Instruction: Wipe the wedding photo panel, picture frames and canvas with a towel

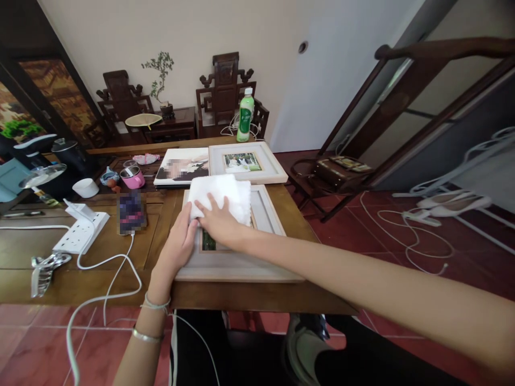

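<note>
A folded white cloth (215, 187) lies on a pale picture frame (241, 271) near the table's front edge. My right hand (219, 221) presses flat on the cloth with its fingers spread. At the frame's left edge rests my left hand (179, 238), fingers stretched out, close beside the cloth. Part of a dark green picture shows below my right hand; the cloth and hand hide the rest. Behind it lie a second pale frame (277, 169) with a photo of people outdoors and a photo panel (185, 155) partly blurred out.
A green bottle (245, 115) stands at the table's back edge. To the left are a pink cup (132, 177), a white power strip (80, 230), a phone-like blurred item (132, 212) on a cable, and a silver hair clip (47, 273). A wooden chair (333, 171) stands right.
</note>
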A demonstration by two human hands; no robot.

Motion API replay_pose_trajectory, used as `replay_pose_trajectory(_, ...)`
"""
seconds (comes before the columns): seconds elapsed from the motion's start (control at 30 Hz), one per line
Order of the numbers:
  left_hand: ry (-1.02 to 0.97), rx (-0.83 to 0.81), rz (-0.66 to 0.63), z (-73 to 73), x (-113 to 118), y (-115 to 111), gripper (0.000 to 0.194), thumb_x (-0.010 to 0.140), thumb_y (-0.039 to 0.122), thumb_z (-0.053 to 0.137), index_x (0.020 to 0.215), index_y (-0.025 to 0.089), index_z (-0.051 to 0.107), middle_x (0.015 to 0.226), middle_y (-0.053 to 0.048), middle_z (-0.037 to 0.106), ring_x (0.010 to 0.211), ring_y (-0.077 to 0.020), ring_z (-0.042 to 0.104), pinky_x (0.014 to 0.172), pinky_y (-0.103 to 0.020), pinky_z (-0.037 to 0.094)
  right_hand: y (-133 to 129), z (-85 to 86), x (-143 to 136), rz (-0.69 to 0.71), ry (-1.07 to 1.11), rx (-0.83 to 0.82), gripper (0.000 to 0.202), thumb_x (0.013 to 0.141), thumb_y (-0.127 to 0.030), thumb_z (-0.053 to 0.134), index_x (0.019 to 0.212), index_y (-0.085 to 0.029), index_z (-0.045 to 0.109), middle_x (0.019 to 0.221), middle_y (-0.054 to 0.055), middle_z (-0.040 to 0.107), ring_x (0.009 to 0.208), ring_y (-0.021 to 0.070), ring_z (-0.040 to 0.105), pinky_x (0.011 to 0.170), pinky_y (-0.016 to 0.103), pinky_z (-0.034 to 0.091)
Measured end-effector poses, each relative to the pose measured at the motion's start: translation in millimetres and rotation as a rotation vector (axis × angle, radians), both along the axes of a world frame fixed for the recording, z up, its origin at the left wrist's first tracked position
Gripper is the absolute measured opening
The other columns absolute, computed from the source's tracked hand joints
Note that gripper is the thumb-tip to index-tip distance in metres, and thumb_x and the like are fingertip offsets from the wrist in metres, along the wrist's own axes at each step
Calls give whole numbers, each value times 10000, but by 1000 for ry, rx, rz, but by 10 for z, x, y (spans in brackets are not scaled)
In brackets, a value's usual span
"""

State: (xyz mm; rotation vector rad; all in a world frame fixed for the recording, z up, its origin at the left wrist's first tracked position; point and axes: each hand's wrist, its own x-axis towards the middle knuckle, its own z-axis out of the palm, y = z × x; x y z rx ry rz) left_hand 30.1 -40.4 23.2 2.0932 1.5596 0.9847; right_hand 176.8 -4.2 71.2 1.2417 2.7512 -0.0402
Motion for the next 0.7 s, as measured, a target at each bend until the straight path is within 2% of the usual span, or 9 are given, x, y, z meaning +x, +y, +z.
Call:
replay_pose_trajectory(0.1, -18, -22, -9, -1, -13, -10, 612, 973, 469, 240, 1448, 94, 331, 1530, -153, 321, 1421, -225, 291, 1183, -423, 201, -320, 88, -9, 24, -48, -97, 456, 824, -81, 534, 1264, -178, 609, 1566, 121, 210, 1385, 505, 107, 989, 769, 237)
replay_pose_trajectory(0.2, -7, -27, -32, 23, -24, -36, 616, 970, 476, 241, 1452, 102, 332, 1535, -145, 311, 1428, -226, 274, 1183, -426, 195, -595, 169, 86, 133, -51, -134, 464, 767, -94, 615, 1225, -168, 633, 1570, 130, 196, 1380, 506, 142, 1005, 744, 257)
replay_pose_trajectory(0.3, 29, -60, -23, 52, -18, -56, 630, 960, 484, 284, 1456, 97, 326, 1525, -151, 329, 1423, -235, 285, 1179, -432, 205, -719, 251, 246, 215, -109, -225, 529, 722, -91, 652, 1239, -203, 621, 1587, 84, 137, 1397, 479, 113, 1030, 723, 244)
replay_pose_trajectory(0.4, 59, -97, 13, 48, -3, -45, 608, 975, 452, 253, 1432, 67, 366, 1508, -158, 362, 1426, -225, 278, 1181, -416, 207, -718, 364, 456, 217, -172, -286, 538, 722, -48, 617, 1230, -226, 626, 1579, 49, 172, 1411, 439, 117, 1040, 690, 264)
replay_pose_trajectory(0.47, 86, -78, 11, 18, -2, -20, 576, 987, 407, 228, 1397, 51, 419, 1486, -160, 399, 1426, -213, 280, 1185, -408, 204, -710, 452, 610, 180, -194, -289, 468, 718, -21, 604, 1139, -213, 678, 1543, 66, 286, 1391, 438, 205, 1014, 654, 330)
replay_pose_trajectory(0.57, 175, -15, -37, -44, -23, 26, 511, 971, 353, 319, 1368, 66, 462, 1474, -161, 418, 1424, -230, 283, 1180, -439, 223, -730, 574, 813, -2, -254, -277, 363, 710, 33, 572, 967, -167, 733, 1354, 149, 546, 1296, 437, 395, 883, 556, 463)
replay_pose_trajectory(0.63, 225, 13, -60, -75, -40, 47, 490, 950, 315, 374, 1372, 82, 461, 1478, -162, 412, 1424, -247, 281, 1171, -463, 242, -738, 641, 906, -122, -305, -267, 406, 689, 68, 556, 988, -148, 726, 1180, 194, 649, 1233, 418, 474, 810, 490, 491)
replay_pose_trajectory(0.7, 244, 17, -64, -89, -49, 54, 483, 942, 282, 381, 1376, 85, 456, 1476, -165, 414, 1424, -253, 280, 1166, -473, 254, -702, 696, 965, -164, -336, -272, 445, 686, 82, 533, 1014, -151, 722, 1054, 193, 689, 1147, 377, 559, 779, 433, 494)
